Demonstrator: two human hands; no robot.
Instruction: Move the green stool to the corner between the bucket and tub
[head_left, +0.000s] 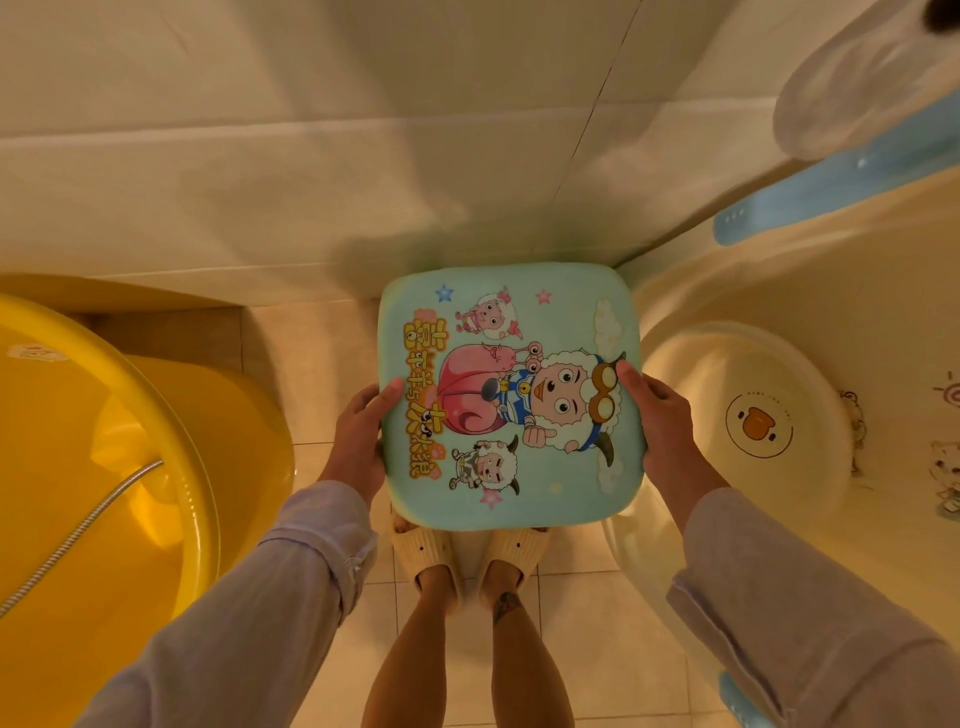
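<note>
pale green plastic filled the middle of the view: the green stool, its seat printed with cartoon sheep, was gripped at both side edges. the left hand clasped the left rim, thumb over the top; the right hand clasped the right rim likewise. the stool sat between the yellow bucket on the left and the cream tub on the right, close to the tiled wall. whether its legs touched the floor could not be told. slippered feet stood just beneath its near edge.
</note>
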